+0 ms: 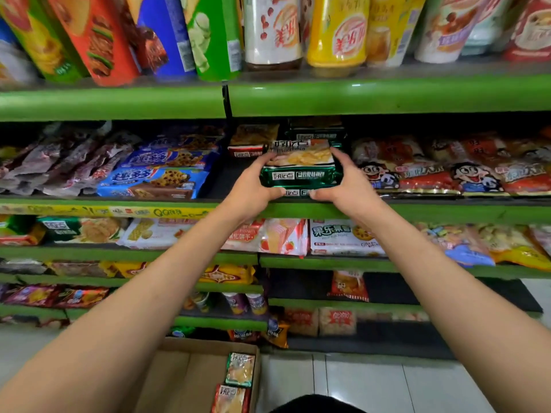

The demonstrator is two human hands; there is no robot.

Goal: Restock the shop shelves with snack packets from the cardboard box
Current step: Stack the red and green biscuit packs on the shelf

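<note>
- Both hands clamp the same green packet point(301, 169) at centre frame: the left hand point(253, 186) grips its left end and the right hand point(348, 186) its right end, thumbs low on the near edge, fingers curled over the top.
- Beneath that packet, another of the same kind point(298, 192) shows as a strip on the shelf point(417, 211), so the held one seems to be going on top of a stack. If it lands off-square, it could slide forward over the green lip and drop.
- Behind it, in the dark upper centre, more green packets point(316, 134) and a red packet point(247, 152) sit close. Pushing too hard could shove them back or tip them sideways.
- Just right of the right hand, red cartoon bags point(423, 174) lie close by. As that hand pulls out, it could drag the nearest bag.
- Squeezing from both ends may crush whatever is inside; I judge the contents brittle, going by the print.
- At bottom centre, the cardboard box point(179, 380) holds at least 2 packets, 1 green point(240, 369) and 1 red point(231, 399). It sits near the feet, where a careless step could kick it.
- Only 1 view is available, so depth behind the stack stays uncertain.
</note>
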